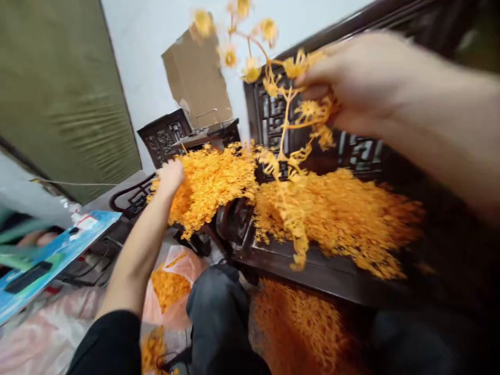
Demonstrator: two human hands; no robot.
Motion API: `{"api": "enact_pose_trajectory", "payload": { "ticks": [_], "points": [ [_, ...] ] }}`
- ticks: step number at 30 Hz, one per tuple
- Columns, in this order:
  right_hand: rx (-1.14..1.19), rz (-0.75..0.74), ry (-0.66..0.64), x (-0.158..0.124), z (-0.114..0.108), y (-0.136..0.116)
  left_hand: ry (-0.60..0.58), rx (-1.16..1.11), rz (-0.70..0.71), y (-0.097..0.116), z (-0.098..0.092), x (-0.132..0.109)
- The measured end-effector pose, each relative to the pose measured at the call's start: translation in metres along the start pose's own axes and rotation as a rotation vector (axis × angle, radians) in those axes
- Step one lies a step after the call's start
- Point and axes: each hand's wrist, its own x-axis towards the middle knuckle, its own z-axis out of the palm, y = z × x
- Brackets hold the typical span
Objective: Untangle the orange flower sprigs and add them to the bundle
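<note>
My right hand (351, 83) is raised close to the camera, its fingers closed around an orange plastic flower sprig (287, 104) whose yellow blossoms stick up and whose lower branches dangle. My left hand (170, 176) reaches far out and rests on a heap of orange plastic sprigs (213, 182); its fingers are buried in the heap. A second, larger orange heap (344, 213) lies on the dark carved wooden bench (312, 268) under the held sprig. The picture is blurred by motion.
A clear bag with orange pieces (172, 286) sits on the floor by my knee (219, 312). More orange pieces (300, 323) lie under the bench. A blue packet (47, 260) is at the left. A cardboard box (197, 73) and a carved chair (166, 135) stand behind.
</note>
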Motion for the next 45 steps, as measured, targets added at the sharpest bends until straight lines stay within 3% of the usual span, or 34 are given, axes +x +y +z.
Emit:
{"api": "enact_pose_trajectory", "payload": {
  "ticks": [2, 4, 7, 9, 11, 14, 17, 21, 25, 28, 31, 35, 39, 42, 45],
  "points": [
    [0.049, 0.133, 0.065, -0.022, -0.026, 0.038, 0.228, -0.045, 0.041, 0.021, -0.012, -0.025],
    [0.106, 0.253, 0.038, -0.049, -0.044, 0.078, 0.261, -0.266, 0.224, 0.051, -0.019, -0.062],
    [0.151, 0.433, -0.073, -0.089, -0.059, 0.131, 0.067, -0.504, 0.491, 0.111, -0.014, -0.122],
    [0.197, 0.516, -0.147, -0.11, -0.065, 0.153, -0.085, -0.549, 0.594, 0.152, 0.003, -0.151],
    [0.259, 0.571, -0.195, -0.125, -0.07, 0.164, -0.187, -0.613, 0.658, 0.185, 0.031, -0.165],
    [0.338, 0.633, -0.228, -0.136, -0.08, 0.165, -0.294, -0.806, 0.726, 0.212, 0.073, -0.164],
    [0.388, 0.692, -0.226, -0.14, -0.089, 0.162, -0.374, -1.01, 0.718, 0.22, 0.097, -0.158],
    [0.473, 0.743, -0.179, -0.146, -0.093, 0.168, -0.463, -1.211, 0.722, 0.225, 0.106, -0.165],
    [0.538, 0.817, -0.145, -0.15, -0.092, 0.174, -0.567, -1.509, 0.575, 0.233, 0.114, -0.178],
    [0.528, 0.829, -0.116, -0.149, -0.096, 0.172, -0.409, -1.55, 0.487, 0.232, 0.114, -0.177],
    [0.475, 0.813, -0.07, -0.149, -0.102, 0.17, -0.194, -1.417, 0.517, 0.227, 0.108, -0.166],
    [0.181, 0.778, -0.189, -0.157, -0.107, 0.177, -0.132, -1.398, 0.52, 0.222, 0.099, -0.153],
    [-0.39, 0.547, -0.334, -0.165, -0.11, 0.184, -0.136, -1.392, 0.512, 0.219, 0.098, -0.149],
    [-0.751, 0.136, -0.241, -0.163, -0.111, 0.177, -0.179, -1.349, 0.551, 0.217, 0.101, -0.148],
    [-0.867, -0.218, -0.153, -0.163, -0.103, 0.163, -0.223, -1.278, 0.626, 0.218, 0.101, -0.15]
  ]
}}
